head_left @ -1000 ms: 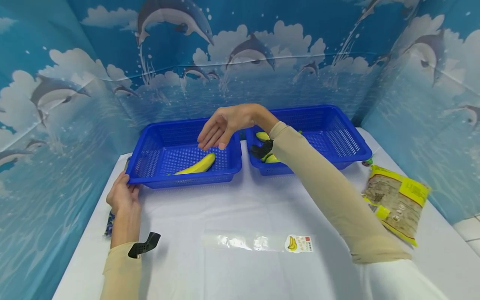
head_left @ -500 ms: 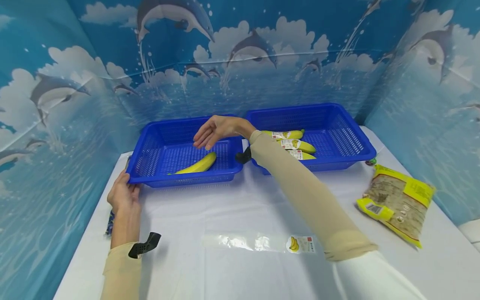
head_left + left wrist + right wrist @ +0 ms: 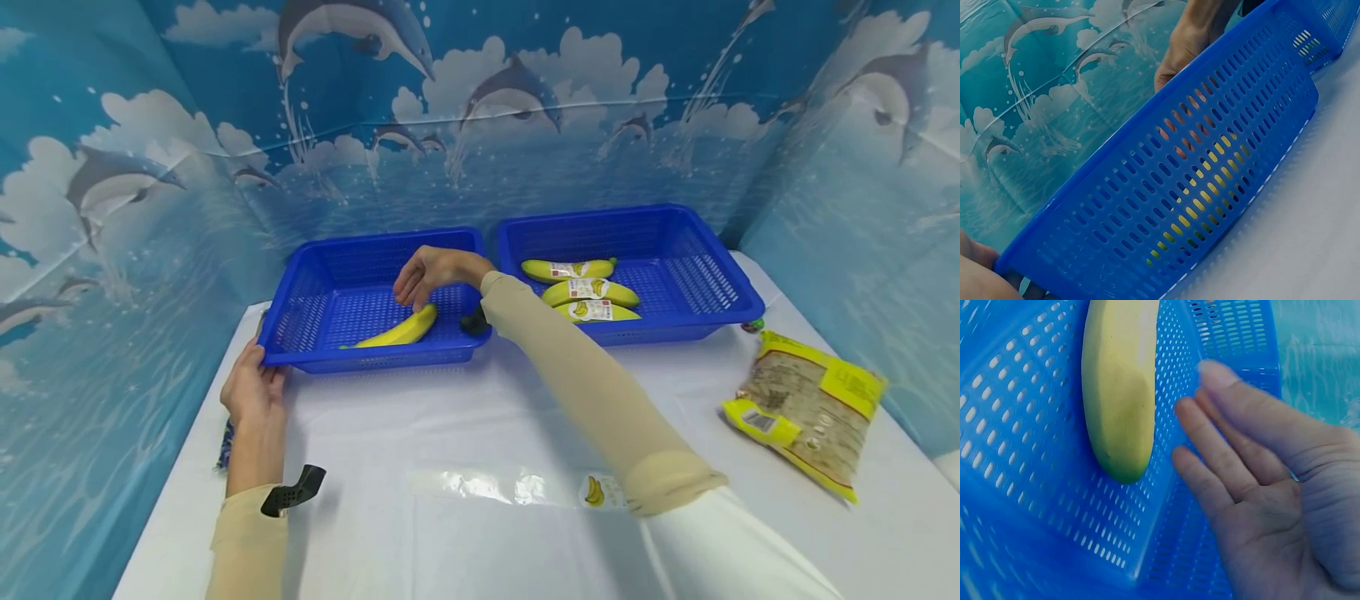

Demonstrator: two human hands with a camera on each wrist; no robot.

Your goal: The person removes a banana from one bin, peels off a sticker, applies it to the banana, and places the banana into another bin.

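Note:
My left hand (image 3: 253,387) grips the near left corner of the left blue plastic basket (image 3: 375,360), its thumb at the rim in the left wrist view. A single yellow banana (image 3: 405,329) lies in that basket along the near wall, partly hidden by it in the head view. Just above the banana's right end hovers my right hand (image 3: 431,273), with nothing in it. The right wrist view shows its fingers (image 3: 1213,444) loosely bent beside the banana's rounded tip (image 3: 1125,465), thumb and fingers apart from the fruit.
To the right stands a second blue basket (image 3: 712,321) holding several labelled bananas (image 3: 592,290). A yellow and brown bag (image 3: 810,408) lies at the table's right. In front is a clear plastic wrapper (image 3: 487,483) with a banana label. Dolphin-print curtains (image 3: 517,150) surround the table.
My right hand has come down and slightly toward me, onto the banana's right end, its arm swinging left and uncovering the labelled bananas. My left hand keeps its hold on the basket corner.

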